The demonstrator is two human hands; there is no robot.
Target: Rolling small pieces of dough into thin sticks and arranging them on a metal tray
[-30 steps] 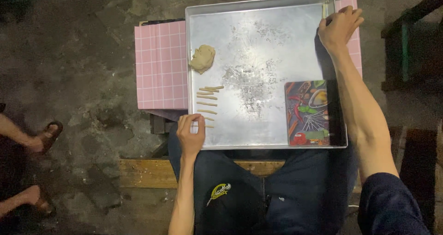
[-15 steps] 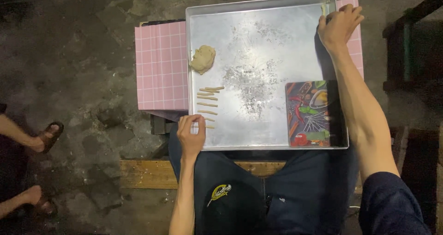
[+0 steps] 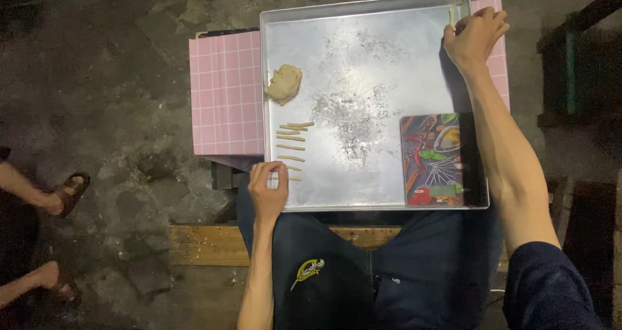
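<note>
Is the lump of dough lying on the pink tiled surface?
No, the lump of dough sits inside the metal tray, near its left edge, beside the pink tiled surface.

Rough dark concrete floor [image 3: 116, 77], dim light; wooden bench [image 3: 207, 244]; possibly dark furniture [image 3: 576, 64] at right.

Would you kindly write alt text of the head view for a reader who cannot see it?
Seen from above, a seated person grips a metal tray at opposite corners: left hand near, right hand far, pinching a dough stick. The tray holds a dough lump, a row of sticks and a colourful board, over a pink tiled stand.
</note>
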